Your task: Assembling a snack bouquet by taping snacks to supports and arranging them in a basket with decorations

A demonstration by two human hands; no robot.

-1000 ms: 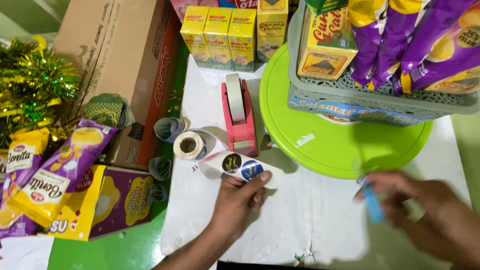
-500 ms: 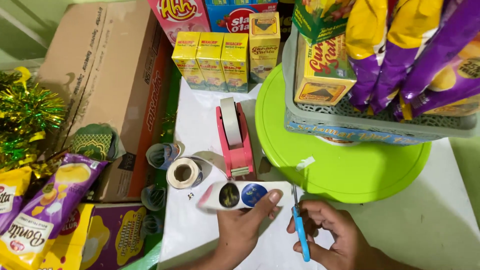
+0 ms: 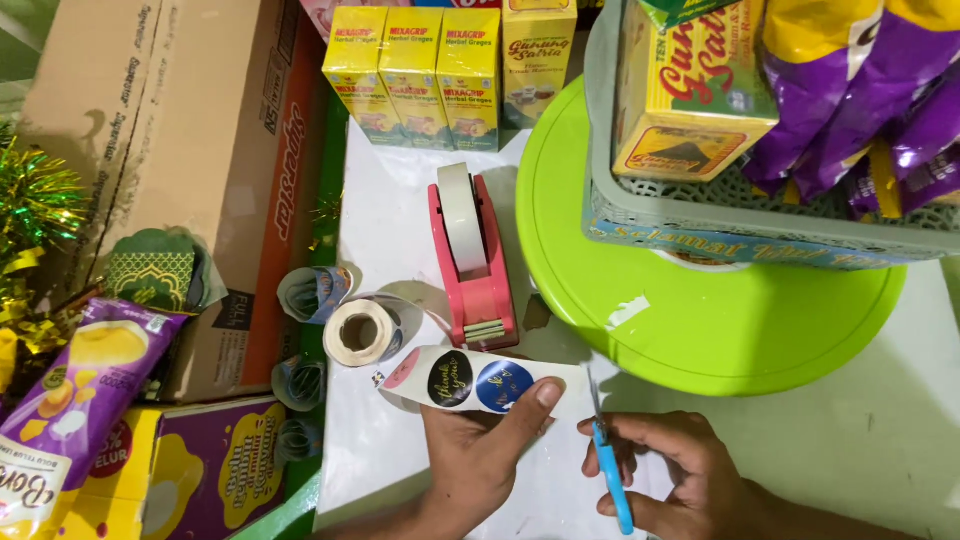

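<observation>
Pinching a white sticker strip under its thumb, the left hand curls closed around the strip's near end, just below the pink tape dispenser. Beside it, the right hand grips blue-handled scissors, blade tip just right of the strip's end, near the green tray.

Far left stand 3 matching yellow drink cartons, near centre 1 pink tape dispenser, 1 blue-handled pair of scissors, 3 round stickers and 2 hands.
</observation>
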